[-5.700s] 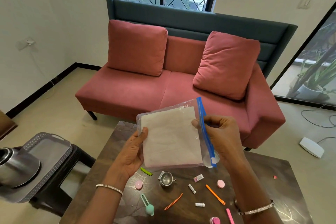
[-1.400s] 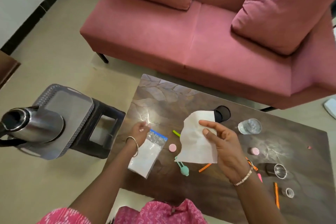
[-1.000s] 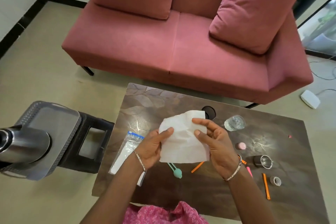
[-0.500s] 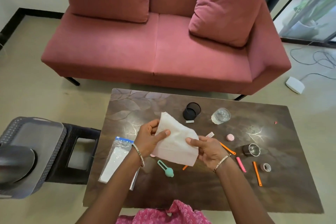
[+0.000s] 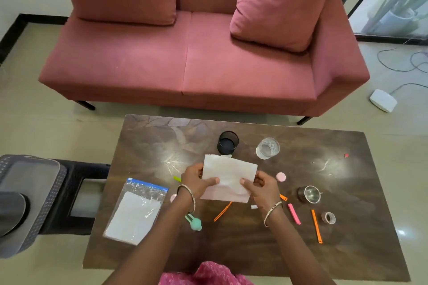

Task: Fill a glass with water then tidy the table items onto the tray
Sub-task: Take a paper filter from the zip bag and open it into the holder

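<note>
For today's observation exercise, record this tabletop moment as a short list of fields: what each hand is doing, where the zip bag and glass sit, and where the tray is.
left hand: left hand grips the left edge of the white tissue
right hand: right hand grips its right edge
tissue: held flat above the table
zip bag: zip bag lies flat at the table's left end, white sheets inside
glass: glass upright beside the black cup
tray: grey tray on a stool left of the table
</note>
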Motion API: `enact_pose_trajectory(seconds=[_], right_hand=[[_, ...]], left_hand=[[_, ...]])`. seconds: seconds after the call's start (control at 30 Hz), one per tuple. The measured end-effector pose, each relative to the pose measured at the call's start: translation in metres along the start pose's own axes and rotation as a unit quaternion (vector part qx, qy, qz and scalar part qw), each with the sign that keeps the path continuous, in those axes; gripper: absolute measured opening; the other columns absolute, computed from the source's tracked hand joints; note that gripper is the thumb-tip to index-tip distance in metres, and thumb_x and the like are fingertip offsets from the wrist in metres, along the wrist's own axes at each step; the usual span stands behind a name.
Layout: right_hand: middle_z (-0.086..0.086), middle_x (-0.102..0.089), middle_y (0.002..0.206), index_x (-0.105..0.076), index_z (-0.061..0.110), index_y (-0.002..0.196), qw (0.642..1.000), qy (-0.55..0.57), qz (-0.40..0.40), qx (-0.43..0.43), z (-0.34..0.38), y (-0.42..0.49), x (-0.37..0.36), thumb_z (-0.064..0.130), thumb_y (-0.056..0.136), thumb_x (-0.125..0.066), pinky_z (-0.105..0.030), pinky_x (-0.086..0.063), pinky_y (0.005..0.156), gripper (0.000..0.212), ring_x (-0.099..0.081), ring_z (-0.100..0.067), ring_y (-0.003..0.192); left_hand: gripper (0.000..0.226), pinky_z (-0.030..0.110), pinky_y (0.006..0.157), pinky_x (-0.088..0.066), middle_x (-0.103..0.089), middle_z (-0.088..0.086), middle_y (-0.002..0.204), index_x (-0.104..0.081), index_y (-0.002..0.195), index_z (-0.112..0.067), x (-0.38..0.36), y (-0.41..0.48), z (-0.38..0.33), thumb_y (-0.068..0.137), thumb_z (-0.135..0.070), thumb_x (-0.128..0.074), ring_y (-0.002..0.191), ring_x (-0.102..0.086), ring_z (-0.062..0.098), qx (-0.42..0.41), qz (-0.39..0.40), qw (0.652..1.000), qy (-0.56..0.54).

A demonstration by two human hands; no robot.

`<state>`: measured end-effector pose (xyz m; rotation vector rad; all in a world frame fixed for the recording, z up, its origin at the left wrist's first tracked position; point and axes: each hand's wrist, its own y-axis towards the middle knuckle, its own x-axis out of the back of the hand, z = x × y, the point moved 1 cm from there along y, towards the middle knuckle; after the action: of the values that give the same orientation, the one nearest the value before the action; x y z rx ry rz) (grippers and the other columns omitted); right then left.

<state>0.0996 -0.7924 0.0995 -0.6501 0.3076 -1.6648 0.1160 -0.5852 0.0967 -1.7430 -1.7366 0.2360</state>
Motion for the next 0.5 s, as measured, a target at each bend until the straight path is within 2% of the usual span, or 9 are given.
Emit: enact_pose_trajectory(seconds=[0.07, 0.17, 0.27, 0.3, 0.4, 0.43, 0.5], right_hand=[[-0.004, -0.077, 0.094, -0.069, 0.015, 0.101, 0.998, 0.039, 0.036, -0.019, 0.001, 0.015, 0.008, 0.013, 0.079, -0.08, -0.037, -0.058, 0.066, 0.024, -0.073, -0.022, 0.088], [-0.01, -0.077, 0.097, -0.06, 0.015, 0.111, 0.992, 0.019, 0.109, -0.061, 0.002, 0.041, 0.018, 0.011, 0.074, -0.084, -0.031, -0.051, 0.053, 0.044, -0.073, -0.028, 0.087], [-0.009, -0.078, 0.093, -0.063, 0.013, 0.113, 0.986, -0.023, 0.144, -0.074, 0.002, 0.065, 0.021, -0.002, 0.067, -0.085, -0.035, -0.059, 0.062, 0.054, -0.075, -0.024, 0.086], [-0.006, -0.078, 0.09, -0.066, 0.01, 0.11, 0.988, -0.048, 0.129, -0.063, 0.003, 0.074, 0.021, -0.003, 0.066, -0.085, -0.033, -0.061, 0.064, 0.049, -0.076, -0.019, 0.083], [0.01, -0.074, 0.072, -0.073, 0.009, 0.094, 0.991, -0.116, 0.068, 0.003, 0.01, 0.098, 0.017, 0.004, 0.069, -0.084, -0.017, -0.053, 0.052, 0.028, -0.071, -0.001, 0.062], [0.01, -0.072, 0.068, -0.073, 0.011, 0.088, 0.989, -0.138, 0.056, 0.025, 0.013, 0.106, 0.014, 0.008, 0.07, -0.084, -0.02, -0.053, 0.052, 0.021, -0.069, -0.002, 0.058], [-0.001, -0.071, 0.067, -0.07, 0.011, 0.082, 0.984, -0.166, 0.045, 0.054, 0.016, 0.122, 0.008, 0.016, 0.073, -0.082, -0.035, -0.057, 0.058, 0.016, -0.069, -0.018, 0.06]], left_hand=[[0.04, 0.037, 0.082, -0.057, -0.073, 0.001, 0.096, -0.07, 0.099, -0.017, -0.011, 0.006, -0.004, 0.064, -0.015, -0.086, 0.091, -0.068, 0.019, 0.022, 0.024, 0.999, -0.006], [0.034, 0.031, 0.072, -0.057, -0.072, -0.004, 0.089, -0.069, 0.095, -0.02, -0.026, 0.017, -0.011, 0.065, -0.013, -0.084, 0.083, -0.067, 0.015, 0.027, -0.022, 0.999, -0.018], [0.03, 0.027, 0.066, -0.055, -0.071, -0.006, 0.084, -0.069, 0.092, -0.02, -0.036, 0.031, -0.015, 0.066, -0.016, -0.083, 0.077, -0.066, 0.012, 0.005, -0.071, 0.997, -0.005], [0.028, 0.029, 0.066, -0.055, -0.071, -0.007, 0.084, -0.069, 0.091, -0.021, -0.04, 0.036, -0.016, 0.067, -0.018, -0.083, 0.077, -0.066, 0.011, 0.002, -0.078, 0.997, 0.003], [0.024, 0.028, 0.063, -0.054, -0.068, -0.013, 0.079, -0.067, 0.087, -0.029, -0.046, 0.053, -0.016, 0.069, -0.025, -0.081, 0.076, -0.065, 0.009, 0.001, -0.106, 0.994, 0.025], [0.021, 0.026, 0.06, -0.051, -0.067, -0.014, 0.078, -0.067, 0.087, -0.029, -0.048, 0.06, -0.016, 0.07, -0.026, -0.08, 0.075, -0.065, 0.01, 0.0, -0.12, 0.992, 0.031], [0.016, 0.024, 0.057, -0.046, -0.068, -0.01, 0.078, -0.068, 0.09, -0.025, -0.051, 0.074, -0.018, 0.076, -0.028, -0.075, 0.074, -0.065, 0.014, -0.004, -0.15, 0.988, 0.042]])
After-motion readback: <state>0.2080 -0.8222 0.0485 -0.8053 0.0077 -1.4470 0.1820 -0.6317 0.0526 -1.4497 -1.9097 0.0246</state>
